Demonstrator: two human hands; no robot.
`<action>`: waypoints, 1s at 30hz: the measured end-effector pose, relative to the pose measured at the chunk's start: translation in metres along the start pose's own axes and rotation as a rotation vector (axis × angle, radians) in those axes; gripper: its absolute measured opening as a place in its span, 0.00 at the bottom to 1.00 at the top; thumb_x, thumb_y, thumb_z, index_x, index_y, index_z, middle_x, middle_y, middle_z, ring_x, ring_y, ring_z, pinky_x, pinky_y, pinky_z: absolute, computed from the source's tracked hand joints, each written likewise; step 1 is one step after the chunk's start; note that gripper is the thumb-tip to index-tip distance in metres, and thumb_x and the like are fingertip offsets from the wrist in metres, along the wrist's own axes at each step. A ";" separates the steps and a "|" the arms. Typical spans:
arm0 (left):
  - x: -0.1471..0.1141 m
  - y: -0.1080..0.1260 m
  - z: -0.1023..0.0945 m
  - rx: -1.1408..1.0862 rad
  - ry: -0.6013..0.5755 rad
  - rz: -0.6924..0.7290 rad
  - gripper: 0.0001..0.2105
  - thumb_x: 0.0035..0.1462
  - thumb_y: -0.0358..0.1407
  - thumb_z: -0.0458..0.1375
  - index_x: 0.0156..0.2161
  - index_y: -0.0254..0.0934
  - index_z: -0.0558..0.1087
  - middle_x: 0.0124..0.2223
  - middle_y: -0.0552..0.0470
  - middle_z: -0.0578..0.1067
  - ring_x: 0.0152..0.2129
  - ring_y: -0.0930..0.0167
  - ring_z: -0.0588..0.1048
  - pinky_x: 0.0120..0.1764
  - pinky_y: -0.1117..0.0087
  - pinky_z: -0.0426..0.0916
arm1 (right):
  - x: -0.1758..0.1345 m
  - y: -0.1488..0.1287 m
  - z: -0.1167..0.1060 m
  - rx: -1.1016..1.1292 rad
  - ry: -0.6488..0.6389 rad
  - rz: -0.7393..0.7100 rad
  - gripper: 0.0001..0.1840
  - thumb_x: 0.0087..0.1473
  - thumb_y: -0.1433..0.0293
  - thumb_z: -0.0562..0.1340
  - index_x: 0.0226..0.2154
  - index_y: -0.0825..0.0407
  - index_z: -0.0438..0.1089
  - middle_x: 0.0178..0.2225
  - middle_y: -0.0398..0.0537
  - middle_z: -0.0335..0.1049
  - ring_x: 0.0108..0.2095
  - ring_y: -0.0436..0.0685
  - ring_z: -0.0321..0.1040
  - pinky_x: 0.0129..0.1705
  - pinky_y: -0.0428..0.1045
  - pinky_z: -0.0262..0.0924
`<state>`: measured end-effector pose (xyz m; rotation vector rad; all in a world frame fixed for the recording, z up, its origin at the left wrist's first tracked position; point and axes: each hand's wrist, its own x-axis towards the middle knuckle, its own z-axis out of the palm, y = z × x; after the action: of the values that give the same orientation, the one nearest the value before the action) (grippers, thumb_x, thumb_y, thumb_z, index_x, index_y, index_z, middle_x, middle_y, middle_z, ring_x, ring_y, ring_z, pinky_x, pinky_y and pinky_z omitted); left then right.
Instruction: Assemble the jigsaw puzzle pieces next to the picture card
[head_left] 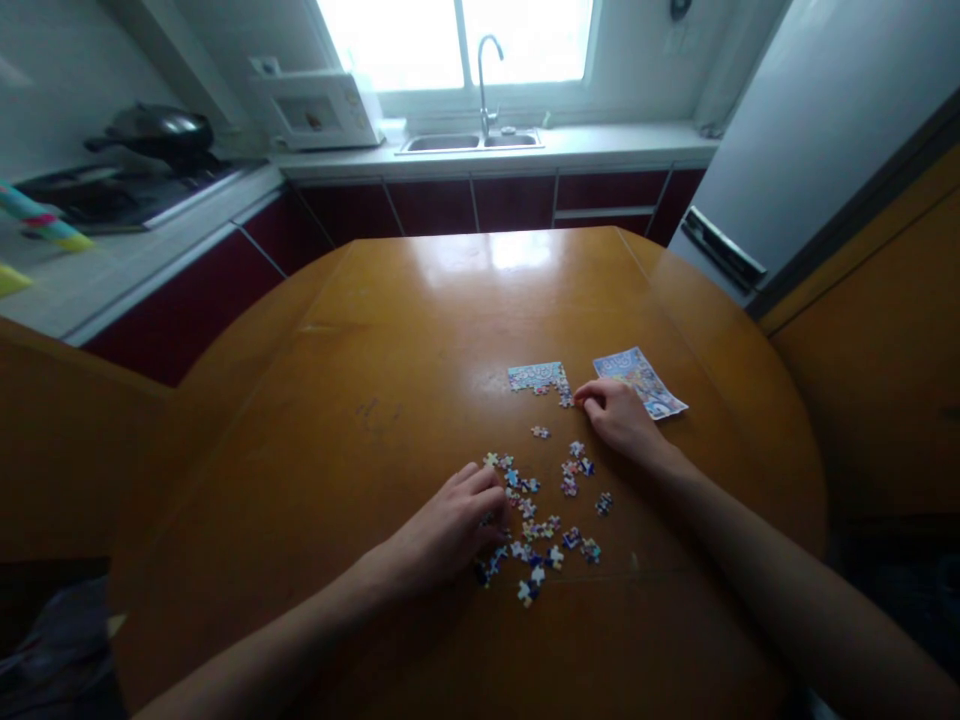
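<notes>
My left hand (469, 512) rests low over the left side of a spread of loose jigsaw puzzle pieces (529, 508). Its fingers are bent, with a gap between thumb and forefinger, and some pieces lie partly hidden beneath it. Farther ahead, a joined section of the puzzle (536, 375) has a straight top edge and a strip running down its right side. At the foot of that strip my right hand (616, 415) has thumb and fingertips drawn together; what they grip is too small to make out. A printed picture sheet (651, 385) lies partly under this hand.
A single puzzle piece (541, 432) sits between the pile and the joined section. The wooden table (390, 330) has rounded sides. Beyond it are a counter with a sink (442, 143), a microwave (322, 110), a pan on the stove (161, 130) and a fridge (817, 130) at right.
</notes>
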<state>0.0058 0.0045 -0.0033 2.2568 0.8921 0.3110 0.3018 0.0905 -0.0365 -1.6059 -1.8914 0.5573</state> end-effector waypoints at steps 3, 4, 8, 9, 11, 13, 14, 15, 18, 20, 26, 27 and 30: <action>0.000 -0.002 -0.002 -0.050 0.021 0.010 0.06 0.61 0.28 0.60 0.33 0.37 0.69 0.37 0.52 0.73 0.37 0.69 0.68 0.40 0.70 0.64 | 0.000 -0.001 0.002 0.004 0.009 0.001 0.12 0.54 0.76 0.59 0.31 0.51 0.79 0.35 0.49 0.79 0.38 0.58 0.73 0.44 0.52 0.63; 0.001 -0.003 -0.004 -0.067 0.047 -0.006 0.05 0.61 0.28 0.60 0.33 0.36 0.69 0.36 0.53 0.73 0.36 0.70 0.69 0.39 0.71 0.64 | 0.000 -0.001 0.002 0.005 0.015 0.002 0.12 0.54 0.76 0.59 0.31 0.51 0.79 0.35 0.49 0.79 0.38 0.58 0.73 0.43 0.52 0.63; 0.012 -0.007 -0.019 -0.142 0.252 -0.112 0.01 0.61 0.30 0.59 0.38 0.37 0.73 0.34 0.54 0.74 0.29 0.73 0.69 0.33 0.73 0.64 | -0.001 -0.003 0.006 0.009 0.067 0.002 0.12 0.54 0.75 0.59 0.31 0.51 0.79 0.35 0.49 0.79 0.37 0.59 0.73 0.43 0.52 0.62; 0.018 -0.008 -0.023 -0.159 0.301 -0.127 0.02 0.61 0.32 0.60 0.38 0.36 0.74 0.32 0.54 0.74 0.28 0.74 0.69 0.32 0.74 0.63 | -0.001 -0.004 0.006 0.019 0.088 -0.004 0.12 0.54 0.75 0.59 0.31 0.51 0.79 0.35 0.49 0.79 0.37 0.59 0.73 0.43 0.53 0.62; 0.035 -0.012 -0.030 -0.216 0.347 -0.134 0.05 0.61 0.35 0.60 0.37 0.35 0.76 0.30 0.53 0.76 0.26 0.74 0.70 0.30 0.74 0.64 | -0.002 -0.008 0.007 0.061 0.136 -0.025 0.11 0.54 0.75 0.59 0.32 0.51 0.78 0.34 0.49 0.79 0.37 0.59 0.73 0.43 0.53 0.63; 0.058 -0.018 -0.034 -0.319 0.365 -0.103 0.06 0.59 0.36 0.61 0.36 0.35 0.77 0.32 0.51 0.78 0.29 0.73 0.73 0.33 0.73 0.67 | -0.003 -0.012 0.008 0.127 0.173 -0.058 0.11 0.54 0.75 0.59 0.33 0.51 0.78 0.34 0.49 0.78 0.36 0.58 0.73 0.41 0.52 0.63; 0.070 -0.022 -0.035 -0.381 0.372 -0.088 0.06 0.58 0.36 0.62 0.36 0.34 0.78 0.33 0.50 0.79 0.30 0.72 0.75 0.35 0.72 0.69 | -0.004 -0.015 0.008 0.166 0.184 -0.071 0.11 0.54 0.75 0.59 0.33 0.51 0.78 0.34 0.49 0.78 0.35 0.57 0.73 0.40 0.51 0.63; 0.083 -0.026 -0.035 -0.425 0.385 -0.074 0.07 0.58 0.36 0.62 0.36 0.34 0.79 0.33 0.49 0.79 0.29 0.72 0.75 0.35 0.72 0.70 | -0.004 -0.017 0.009 0.209 0.189 -0.077 0.11 0.55 0.74 0.59 0.34 0.51 0.78 0.35 0.48 0.78 0.35 0.56 0.72 0.39 0.51 0.64; 0.119 -0.038 -0.031 -0.437 0.384 -0.033 0.07 0.55 0.36 0.64 0.36 0.35 0.80 0.32 0.49 0.81 0.28 0.72 0.76 0.33 0.72 0.71 | -0.006 -0.023 0.012 0.343 0.172 -0.057 0.09 0.57 0.71 0.61 0.36 0.51 0.78 0.36 0.48 0.79 0.33 0.55 0.72 0.36 0.50 0.64; 0.136 -0.043 -0.027 -0.389 0.367 -0.003 0.06 0.55 0.37 0.64 0.35 0.37 0.81 0.32 0.50 0.82 0.28 0.71 0.78 0.34 0.71 0.72 | -0.007 -0.026 0.016 0.411 0.141 -0.046 0.08 0.57 0.67 0.63 0.37 0.51 0.78 0.36 0.49 0.79 0.33 0.55 0.73 0.35 0.50 0.65; 0.150 -0.047 -0.011 -0.374 0.386 0.062 0.03 0.56 0.33 0.64 0.35 0.37 0.80 0.34 0.51 0.82 0.30 0.71 0.79 0.37 0.70 0.74 | -0.005 -0.026 0.022 0.528 0.078 -0.005 0.07 0.55 0.65 0.66 0.32 0.51 0.77 0.30 0.47 0.78 0.31 0.55 0.73 0.35 0.49 0.65; 0.149 -0.047 -0.009 -0.395 0.416 0.055 0.04 0.57 0.33 0.63 0.36 0.37 0.80 0.34 0.50 0.82 0.31 0.70 0.79 0.38 0.70 0.74 | -0.004 -0.026 0.023 0.562 0.085 0.013 0.07 0.54 0.65 0.66 0.31 0.51 0.77 0.30 0.46 0.78 0.31 0.55 0.73 0.34 0.49 0.66; 0.144 -0.048 -0.003 -0.429 0.545 0.057 0.05 0.60 0.35 0.62 0.39 0.36 0.79 0.35 0.49 0.82 0.31 0.70 0.79 0.37 0.69 0.75 | -0.001 -0.028 0.021 0.676 0.139 0.101 0.07 0.52 0.65 0.68 0.30 0.53 0.77 0.27 0.47 0.77 0.29 0.55 0.73 0.33 0.49 0.67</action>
<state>0.0856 0.1290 -0.0374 1.8184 0.9170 1.0726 0.2671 0.0858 -0.0340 -1.2465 -1.3187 0.9746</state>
